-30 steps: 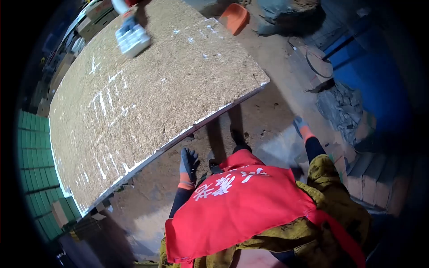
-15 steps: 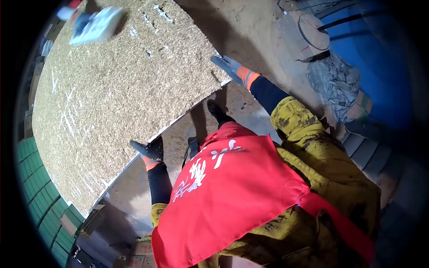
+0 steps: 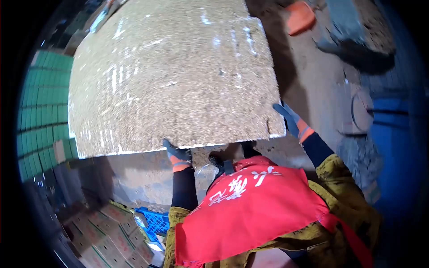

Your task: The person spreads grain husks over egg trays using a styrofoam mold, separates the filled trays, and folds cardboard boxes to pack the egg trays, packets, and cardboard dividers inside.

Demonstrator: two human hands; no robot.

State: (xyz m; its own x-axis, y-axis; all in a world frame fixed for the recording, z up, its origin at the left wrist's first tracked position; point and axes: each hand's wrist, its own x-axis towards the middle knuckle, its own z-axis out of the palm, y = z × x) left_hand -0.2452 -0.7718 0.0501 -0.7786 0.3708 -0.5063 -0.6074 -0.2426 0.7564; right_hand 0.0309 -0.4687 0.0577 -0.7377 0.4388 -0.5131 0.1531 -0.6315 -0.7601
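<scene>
A large white-edged board [image 3: 178, 146] carries a layer of light brown granular material [image 3: 187, 89] with white streaks. Gloved in grey and orange, my left hand [image 3: 178, 156] grips its near edge, the thumb on top and the fingers hidden below. My right hand [image 3: 290, 120], in a matching glove, holds the right side near the corner; its fingers are partly hidden.
Green stacked boxes [image 3: 44, 107] stand at the left. Another person's gloved hand [image 3: 107, 8] shows at the top left, blurred. An orange scoop-like object [image 3: 300, 18] lies at the upper right. Below left are a blue crate [image 3: 154, 221] and cartons [image 3: 105, 234].
The view has turned, so the board's near edge now runs nearly level. My hands, off the board at first, have taken hold of it. The other person's hand is now near the board's far left.
</scene>
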